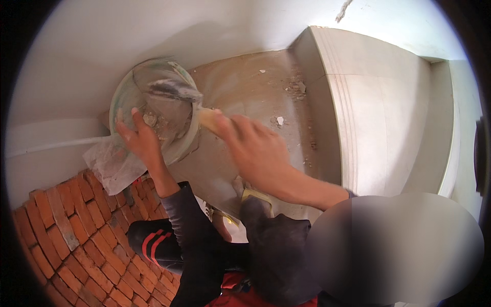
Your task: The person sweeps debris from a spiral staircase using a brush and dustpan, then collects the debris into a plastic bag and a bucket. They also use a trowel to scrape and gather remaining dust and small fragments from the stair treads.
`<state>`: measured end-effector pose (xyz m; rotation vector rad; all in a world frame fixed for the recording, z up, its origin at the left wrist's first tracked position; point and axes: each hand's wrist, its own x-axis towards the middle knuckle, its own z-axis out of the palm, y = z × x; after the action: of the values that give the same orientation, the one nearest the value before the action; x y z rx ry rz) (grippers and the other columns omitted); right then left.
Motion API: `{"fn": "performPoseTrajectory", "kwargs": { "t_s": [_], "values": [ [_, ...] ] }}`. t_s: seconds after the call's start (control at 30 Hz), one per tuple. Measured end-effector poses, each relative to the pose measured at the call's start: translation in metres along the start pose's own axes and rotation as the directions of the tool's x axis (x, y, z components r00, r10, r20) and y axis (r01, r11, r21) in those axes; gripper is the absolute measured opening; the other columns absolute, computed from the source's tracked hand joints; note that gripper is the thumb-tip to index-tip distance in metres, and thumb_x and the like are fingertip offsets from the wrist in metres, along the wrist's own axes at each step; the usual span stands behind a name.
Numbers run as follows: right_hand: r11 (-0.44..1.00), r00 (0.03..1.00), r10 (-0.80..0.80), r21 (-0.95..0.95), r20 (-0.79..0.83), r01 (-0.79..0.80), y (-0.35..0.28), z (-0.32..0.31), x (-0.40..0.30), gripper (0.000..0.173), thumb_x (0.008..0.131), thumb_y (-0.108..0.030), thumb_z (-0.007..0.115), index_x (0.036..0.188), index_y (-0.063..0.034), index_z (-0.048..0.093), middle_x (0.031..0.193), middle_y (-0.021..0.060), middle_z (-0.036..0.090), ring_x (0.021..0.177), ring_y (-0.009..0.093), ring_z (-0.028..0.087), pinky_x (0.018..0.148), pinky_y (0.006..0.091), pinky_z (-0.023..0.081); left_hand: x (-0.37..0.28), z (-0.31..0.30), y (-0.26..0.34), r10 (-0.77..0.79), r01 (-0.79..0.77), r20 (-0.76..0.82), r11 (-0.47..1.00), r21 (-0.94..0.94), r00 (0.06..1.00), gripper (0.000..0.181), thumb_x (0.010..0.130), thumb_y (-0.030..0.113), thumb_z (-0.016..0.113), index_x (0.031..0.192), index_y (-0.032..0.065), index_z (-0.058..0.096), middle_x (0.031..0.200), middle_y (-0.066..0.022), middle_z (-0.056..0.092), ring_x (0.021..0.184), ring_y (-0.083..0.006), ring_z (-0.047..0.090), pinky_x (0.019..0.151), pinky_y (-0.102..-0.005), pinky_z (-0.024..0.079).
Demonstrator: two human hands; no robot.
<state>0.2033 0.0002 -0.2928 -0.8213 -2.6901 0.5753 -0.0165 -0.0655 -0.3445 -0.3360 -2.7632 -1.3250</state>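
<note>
My right hand (257,149) is closed around the pale handle of a trowel (172,90). Motion blurs the trowel's metal blade, which lies over the far side of a round, pale bucket (193,132). My left hand (142,140) grips the bucket at its near left rim, thumb and fingers spread along the wall. Inside the bucket are chunks of rubble (150,119) and what looks like clear plastic film. Crumpled translucent plastic sheeting (113,165) hangs beside the bucket, below my left hand.
Stacked red bricks (92,230) fill the lower left. Tiled steps (368,99) with grooved edges rise on the right. Debris (297,88) lies on the dusty floor (238,84) by the riser. A white pipe (57,146) runs along the left wall. A blurred patch covers the lower right.
</note>
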Motion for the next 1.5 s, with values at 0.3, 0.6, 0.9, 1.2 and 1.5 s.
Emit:
{"fn": "performPoseTrajectory", "kwargs": {
  "t_s": [0.3,0.6,0.9,1.2,1.5],
  "values": [
    [0.867,0.872,0.489,0.106,0.002,-0.486,0.073,-0.02,-0.101,0.057,0.082,-0.013,0.054,0.136,-0.0077,0.038,0.086,0.0187,0.058,0.074,0.038,0.061,0.064,0.0457,0.05,-0.11,0.011,0.036,0.734,-0.621,0.199,0.662,-0.419,0.649,0.035,0.086,0.007,0.058,0.119,-0.0016,0.051,0.131,-0.0223,0.046,0.125,-0.0364,0.042,0.105,-0.045,0.031],
    [0.777,0.797,0.577,-0.182,-0.179,-0.603,0.093,0.038,-0.095,0.06,0.082,-0.011,0.054,0.139,-0.0189,0.035,0.1,0.0215,0.047,0.08,0.039,0.059,0.06,0.046,0.053,-0.183,0.078,-0.002,0.651,-0.351,0.653,0.759,-0.548,0.387,0.035,0.086,0.009,0.054,0.118,-0.0041,0.048,0.123,-0.0253,0.049,0.115,-0.0417,0.046,0.099,-0.0438,0.036],
    [0.663,0.691,0.698,-0.193,-0.19,-0.723,0.121,0.084,-0.049,0.061,0.083,-0.01,0.051,0.14,-0.0122,0.03,0.101,0.0245,0.045,0.078,0.043,0.06,0.061,0.0483,0.053,-0.183,0.088,-0.03,0.61,-0.368,0.712,0.787,-0.494,0.349,0.034,0.087,0.011,0.054,0.117,-0.0038,0.049,0.112,-0.0243,0.052,0.105,-0.0423,0.049,0.09,-0.0449,0.04],
    [0.676,0.682,0.731,-0.111,-0.026,-0.729,0.132,0.062,-0.059,0.061,0.082,-0.007,0.049,0.14,-0.0151,0.03,0.098,0.0295,0.051,0.072,0.047,0.061,0.063,0.0524,0.052,-0.171,0.066,-0.034,0.557,-0.301,0.733,0.83,-0.47,0.39,0.033,0.087,0.01,0.054,0.117,-0.0039,0.049,0.111,-0.0241,0.053,0.104,-0.0418,0.051,0.09,-0.0441,0.04],
    [0.73,0.741,0.67,-0.14,-0.044,-0.669,0.141,0.05,-0.054,0.068,0.076,-0.002,0.055,0.138,-0.0088,0.029,0.102,0.0339,0.052,0.071,0.049,0.061,0.061,0.0521,0.053,-0.171,0.07,-0.055,0.504,-0.309,0.756,0.861,-0.403,0.418,0.035,0.085,0.009,0.056,0.117,-0.003,0.049,0.113,-0.0233,0.053,0.107,-0.0404,0.05,0.093,-0.0436,0.04]
  ]
}}
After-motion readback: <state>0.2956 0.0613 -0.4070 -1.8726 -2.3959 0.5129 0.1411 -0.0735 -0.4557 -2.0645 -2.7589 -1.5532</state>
